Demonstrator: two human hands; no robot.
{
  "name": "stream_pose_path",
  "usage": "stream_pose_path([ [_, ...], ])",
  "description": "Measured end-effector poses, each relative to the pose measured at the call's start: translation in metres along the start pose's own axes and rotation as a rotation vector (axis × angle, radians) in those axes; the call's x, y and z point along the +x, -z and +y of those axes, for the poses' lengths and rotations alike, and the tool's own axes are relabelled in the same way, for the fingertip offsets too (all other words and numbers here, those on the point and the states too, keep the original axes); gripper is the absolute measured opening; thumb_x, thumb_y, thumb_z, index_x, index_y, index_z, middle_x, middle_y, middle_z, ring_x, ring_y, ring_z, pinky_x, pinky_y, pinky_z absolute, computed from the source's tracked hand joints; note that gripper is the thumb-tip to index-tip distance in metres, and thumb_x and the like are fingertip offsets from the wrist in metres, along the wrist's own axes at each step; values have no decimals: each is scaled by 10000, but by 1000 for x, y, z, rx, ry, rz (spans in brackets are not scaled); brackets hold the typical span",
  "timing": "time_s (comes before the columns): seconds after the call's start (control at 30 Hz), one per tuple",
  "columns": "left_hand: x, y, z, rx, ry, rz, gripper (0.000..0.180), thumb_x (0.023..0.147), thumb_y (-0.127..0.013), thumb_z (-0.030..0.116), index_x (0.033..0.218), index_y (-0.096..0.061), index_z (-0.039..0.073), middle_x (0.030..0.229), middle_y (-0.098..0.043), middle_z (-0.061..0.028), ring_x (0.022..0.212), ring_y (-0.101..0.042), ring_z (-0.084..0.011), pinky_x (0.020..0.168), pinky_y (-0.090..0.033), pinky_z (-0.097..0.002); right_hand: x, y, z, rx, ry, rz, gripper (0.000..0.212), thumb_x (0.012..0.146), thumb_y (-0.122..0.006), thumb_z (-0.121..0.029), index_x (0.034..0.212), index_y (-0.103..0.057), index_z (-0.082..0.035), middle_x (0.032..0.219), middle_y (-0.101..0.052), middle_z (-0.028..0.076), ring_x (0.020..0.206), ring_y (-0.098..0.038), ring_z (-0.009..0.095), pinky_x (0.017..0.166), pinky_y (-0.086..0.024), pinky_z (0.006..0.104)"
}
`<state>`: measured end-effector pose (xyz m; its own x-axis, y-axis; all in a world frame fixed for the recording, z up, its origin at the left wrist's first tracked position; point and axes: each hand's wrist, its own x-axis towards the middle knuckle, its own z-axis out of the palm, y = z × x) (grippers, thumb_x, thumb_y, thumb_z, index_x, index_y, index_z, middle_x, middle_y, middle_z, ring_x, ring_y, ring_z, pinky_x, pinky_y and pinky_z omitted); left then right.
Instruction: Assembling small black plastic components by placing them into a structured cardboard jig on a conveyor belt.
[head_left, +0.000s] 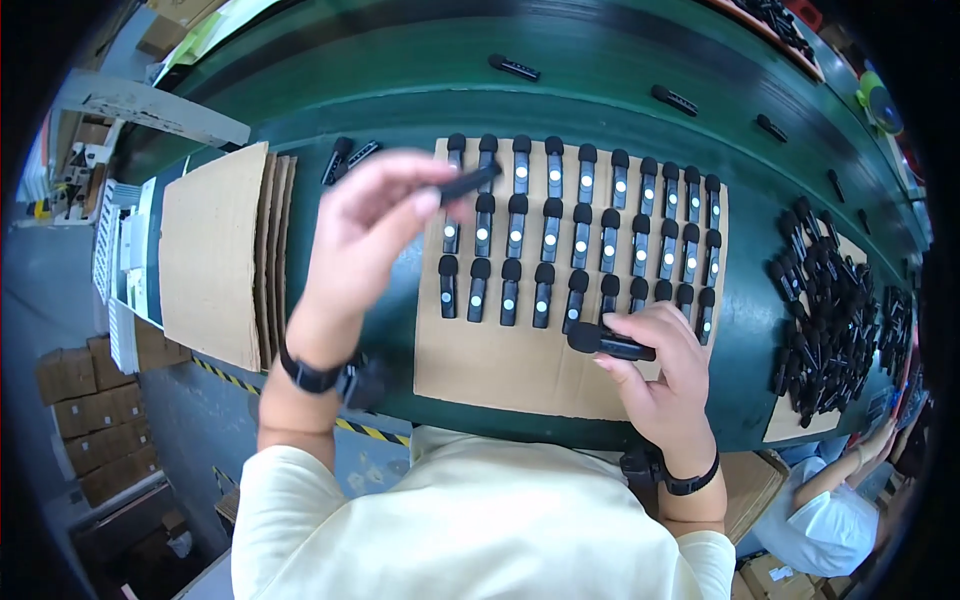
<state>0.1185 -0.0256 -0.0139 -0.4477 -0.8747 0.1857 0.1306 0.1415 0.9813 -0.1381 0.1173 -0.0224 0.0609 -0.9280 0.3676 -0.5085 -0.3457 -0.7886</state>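
Note:
Small black clip-on microphones with foam tips, many bearing a round pale sticker, lie in three rows on a flat cardboard sheet [490, 370]. One of them, a microphone [511, 290], is in the nearest row. My left hand [375, 225], blurred by motion, pinches a slim black microphone [470, 184] over the sheet's far left corner; whether it has a foam tip I cannot tell. Over the near right part of the sheet, my right hand [665, 375] holds another microphone [618, 345] between thumb and fingers, its foam tip pointing left.
To the right, a large heap of microphones [825, 320] lies on cardboard. Cardboard sheets [215, 260] stand stacked at the left. Two loose microphones [340, 160] lie near them. Scattered microphones [515, 68] lie on the green belt [600, 60] beyond. Another person [830, 515] is at the lower right.

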Motion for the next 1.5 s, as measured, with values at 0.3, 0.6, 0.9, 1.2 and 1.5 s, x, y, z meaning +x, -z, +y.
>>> stream_pose_path([
  [0.3, -77, -40, 4, -155, 260, -48, 263, 880, -669, -25, 1142, -647, -40, 1065, -685, -106, 941, -661, -144, 857, -518, -283, -9, -8, 1, 182, -40, -50, 275, 778, -779, -55, 1018, -660, 10, 858, -629, 99, 765, -585, 206, 691, -459, 293],
  [0.6, -79, -47, 5, -2, 220, -106, 317, 835, -744, 29, 1140, -665, -10, 1054, -693, -99, 949, -652, -150, 848, -514, -287, -13, -4, -2, 188, -43, -47, 278, 778, -778, -52, 1020, -658, 15, 894, -622, 101, 814, -576, 201, 731, -452, 288],
  [0.9, -76, -50, 6, 319, -48, -174, 351, 749, -757, -56, 1086, -664, -22, 1030, -690, -145, 1014, -651, -268, 964, -488, -394, -18, -7, 2, 198, -51, -26, 293, 765, -785, -38, 1021, -648, 3, 929, -604, 94, 839, -564, 194, 750, -448, 283],
  [1.2, -75, -55, 5, 307, -72, -158, 321, 735, -757, -68, 1038, -667, -12, 984, -695, -135, 956, -663, -272, 983, -488, -450, -19, -4, 1, 211, -82, -29, 288, 757, -786, -25, 1011, -654, -2, 905, -600, 89, 828, -562, 191, 738, -443, 282],
  [1.5, -75, -55, -1, 310, -145, -132, 315, 710, -798, -18, 1007, -700, 22, 943, -709, -97, 905, -670, -276, 892, -531, -394, -19, -3, 2, 246, -55, -47, 281, 751, -791, -23, 1003, -667, -4, 868, -592, 78, 803, -554, 171, 704, -431, 262],
])
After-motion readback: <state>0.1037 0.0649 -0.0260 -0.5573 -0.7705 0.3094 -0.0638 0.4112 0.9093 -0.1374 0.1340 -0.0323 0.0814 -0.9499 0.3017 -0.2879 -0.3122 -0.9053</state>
